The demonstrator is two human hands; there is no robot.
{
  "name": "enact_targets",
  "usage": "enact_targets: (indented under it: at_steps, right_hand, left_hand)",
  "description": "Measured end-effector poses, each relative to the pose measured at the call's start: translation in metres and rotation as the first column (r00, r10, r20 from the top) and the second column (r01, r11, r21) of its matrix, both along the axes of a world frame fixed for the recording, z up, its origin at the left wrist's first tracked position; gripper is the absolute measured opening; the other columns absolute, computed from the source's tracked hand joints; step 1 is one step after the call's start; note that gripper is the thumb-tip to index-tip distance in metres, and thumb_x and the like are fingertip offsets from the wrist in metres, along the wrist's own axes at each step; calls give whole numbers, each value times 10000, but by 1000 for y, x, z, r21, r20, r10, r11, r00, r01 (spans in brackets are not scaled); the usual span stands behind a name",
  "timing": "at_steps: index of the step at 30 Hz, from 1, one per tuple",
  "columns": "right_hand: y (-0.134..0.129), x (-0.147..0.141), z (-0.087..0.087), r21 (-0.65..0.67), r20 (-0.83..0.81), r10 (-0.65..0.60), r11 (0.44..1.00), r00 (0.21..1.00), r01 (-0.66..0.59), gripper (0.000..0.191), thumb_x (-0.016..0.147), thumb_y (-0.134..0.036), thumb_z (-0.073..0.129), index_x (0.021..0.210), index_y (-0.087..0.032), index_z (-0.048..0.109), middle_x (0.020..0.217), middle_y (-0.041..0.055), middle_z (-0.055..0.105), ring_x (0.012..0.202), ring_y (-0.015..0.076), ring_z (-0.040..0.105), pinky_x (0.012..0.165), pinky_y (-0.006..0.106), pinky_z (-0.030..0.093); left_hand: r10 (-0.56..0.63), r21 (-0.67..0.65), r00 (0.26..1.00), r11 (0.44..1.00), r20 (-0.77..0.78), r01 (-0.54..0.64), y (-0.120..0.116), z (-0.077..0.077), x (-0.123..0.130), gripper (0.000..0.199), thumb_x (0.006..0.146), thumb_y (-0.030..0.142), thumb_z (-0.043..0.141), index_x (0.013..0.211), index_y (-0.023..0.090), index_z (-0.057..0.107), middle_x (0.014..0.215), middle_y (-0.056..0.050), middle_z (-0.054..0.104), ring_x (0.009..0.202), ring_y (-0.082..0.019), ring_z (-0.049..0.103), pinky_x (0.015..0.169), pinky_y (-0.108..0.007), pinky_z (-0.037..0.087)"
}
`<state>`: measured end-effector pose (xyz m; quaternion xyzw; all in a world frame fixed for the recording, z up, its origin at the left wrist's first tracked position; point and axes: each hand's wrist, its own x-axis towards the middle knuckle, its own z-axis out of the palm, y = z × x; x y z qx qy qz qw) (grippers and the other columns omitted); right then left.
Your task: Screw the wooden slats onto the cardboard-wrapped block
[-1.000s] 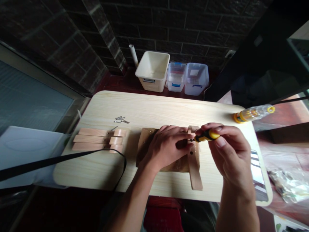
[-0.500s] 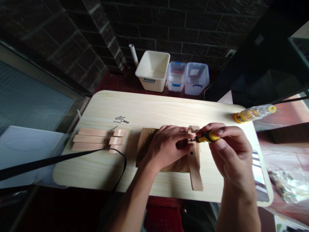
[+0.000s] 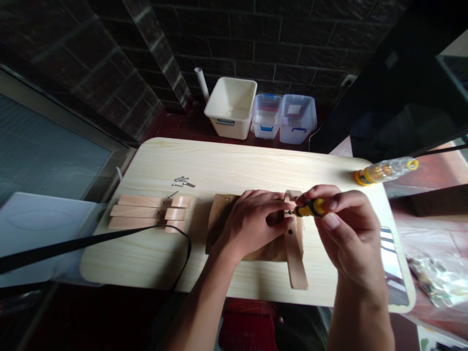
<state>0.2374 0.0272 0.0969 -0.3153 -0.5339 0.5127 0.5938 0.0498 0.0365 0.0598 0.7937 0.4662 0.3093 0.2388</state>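
My right hand (image 3: 351, 224) is closed round a yellow and black screwdriver (image 3: 310, 208). The tool's tip meets a dark screw (image 3: 290, 212) in a light wooden piece (image 3: 297, 268) with a curved top end. Below that screw is a second dark spot. My left hand (image 3: 254, 222) lies over a brown block (image 3: 219, 212), with thumb and forefinger spread either side of a gap and their tips at the wooden piece near the screw.
Wooden strips (image 3: 137, 211) with curved pieces (image 3: 175, 214), several loose screws (image 3: 183, 181) and a black strap (image 3: 109, 236) are at the left. A clear-topped yellow container (image 3: 385, 171) and a dark phone-like slab (image 3: 395, 268) are at the right. Bins (image 3: 234, 127) stand beyond the table (image 3: 256, 151).
The screwdriver handle has turned slightly in my right hand, whose fingers have shifted a little. My left hand and the wooden piece look unmoved.
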Motion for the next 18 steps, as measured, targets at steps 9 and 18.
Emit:
enact_targets:
  at_steps: [9,18]
  right_hand:
    - [-1,-1,2,-12,-12,11,1000,1000,-11,169,953,-154,716,1043,-297,730,1135,28,739,1061,216,708,934,403,602]
    - [-1,0,1,-31,19,-13,999,1000,14,103,946,-222,740,1016,-297,744,1132,40,747,1080,232,708,965,447,608]
  left_hand:
    - [14,-3,1000,1000,10,-14,0,0,0,215,931,273,743,1136,336,738,1252,32,784,1169,-219,722,1013,-401,510]
    - [3,-5,1000,1000,17,-3,0,1,0,210,948,279,730,1153,328,725,1245,43,785,1169,-205,721,1017,-393,498]
